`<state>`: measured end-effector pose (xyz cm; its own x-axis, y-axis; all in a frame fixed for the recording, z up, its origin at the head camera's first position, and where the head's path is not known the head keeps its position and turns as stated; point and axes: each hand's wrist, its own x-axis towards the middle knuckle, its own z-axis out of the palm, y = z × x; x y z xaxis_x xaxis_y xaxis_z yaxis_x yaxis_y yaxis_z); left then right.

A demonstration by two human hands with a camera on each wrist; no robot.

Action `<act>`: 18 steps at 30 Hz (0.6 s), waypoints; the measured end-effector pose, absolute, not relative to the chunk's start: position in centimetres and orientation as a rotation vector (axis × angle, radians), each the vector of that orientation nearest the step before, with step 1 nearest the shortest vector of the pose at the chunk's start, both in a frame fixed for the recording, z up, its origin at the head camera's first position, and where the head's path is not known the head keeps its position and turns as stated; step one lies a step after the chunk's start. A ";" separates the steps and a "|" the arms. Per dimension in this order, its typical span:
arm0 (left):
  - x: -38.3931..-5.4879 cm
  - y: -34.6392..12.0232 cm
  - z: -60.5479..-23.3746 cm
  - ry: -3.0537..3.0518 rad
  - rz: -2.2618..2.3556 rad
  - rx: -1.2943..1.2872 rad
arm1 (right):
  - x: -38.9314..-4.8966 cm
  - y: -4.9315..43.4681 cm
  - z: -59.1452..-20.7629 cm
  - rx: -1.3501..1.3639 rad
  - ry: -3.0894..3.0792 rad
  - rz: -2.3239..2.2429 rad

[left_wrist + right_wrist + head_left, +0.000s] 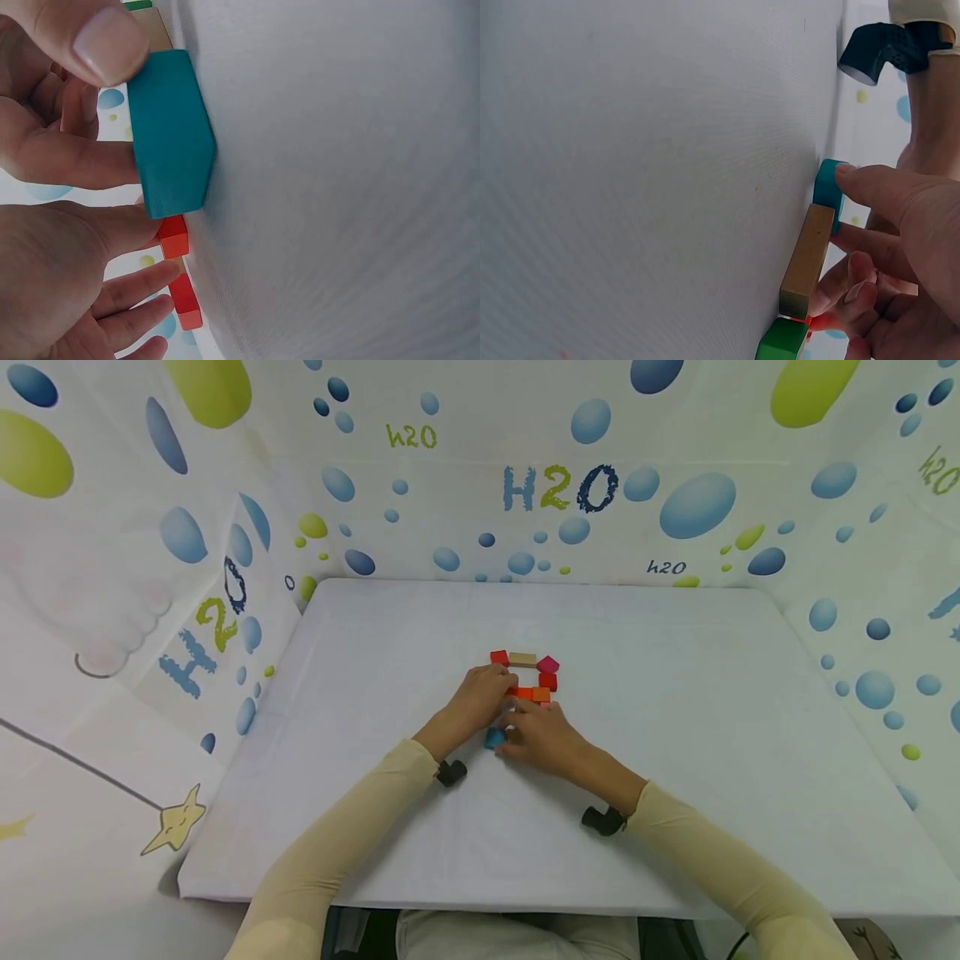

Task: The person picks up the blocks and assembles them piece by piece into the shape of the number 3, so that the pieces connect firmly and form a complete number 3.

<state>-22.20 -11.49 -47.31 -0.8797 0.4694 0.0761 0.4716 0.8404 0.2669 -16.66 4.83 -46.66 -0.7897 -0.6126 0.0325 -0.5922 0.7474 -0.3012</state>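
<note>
My right hand (547,739) pinches a teal block (171,135) between thumb and index finger; its face looks five-sided. That block stands at the table surface, at the near side of a small arrangement of blocks. Beside it in the right wrist view lie a plain wooden block (808,259) and a green block (781,341). My left hand (476,697) reaches over the arrangement's left side, fingers fairly straight. Its thumb and fingertips are at red blocks (174,238) in the left wrist view. Orange blocks (541,694) show between the hands. The left fingers hide some blocks.
A wooden bar (522,660), a red block (499,657), a pink five-sided block (548,665) and another red block (548,682) form the far part of the arrangement. They lie on a white-covered table (712,710). A patterned curtain (465,485) stands behind it.
</note>
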 end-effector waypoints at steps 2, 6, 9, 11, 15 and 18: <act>-22.2 -11.5 -47.3 -3.005 -0.449 -0.773 | -16.8 4.9 -46.8 -0.978 2.876 -0.464; -22.1 -11.6 -47.3 -2.993 -0.458 -0.777 | -16.9 4.9 -46.9 -0.972 2.880 -0.469; -22.1 -11.6 -47.3 -2.985 -0.458 -0.780 | -16.9 4.9 -46.9 -0.967 2.880 -0.465; -22.1 -11.6 -47.3 -2.984 -0.457 -0.782 | -16.9 4.9 -46.9 -0.961 2.879 -0.460; -22.1 -11.5 -47.3 -2.996 -0.456 -0.779 | -16.7 4.9 -46.7 -0.948 2.871 -0.456; -22.1 -11.5 -47.3 -3.012 -0.458 -0.768 | -16.6 5.0 -46.7 -0.946 2.869 -0.443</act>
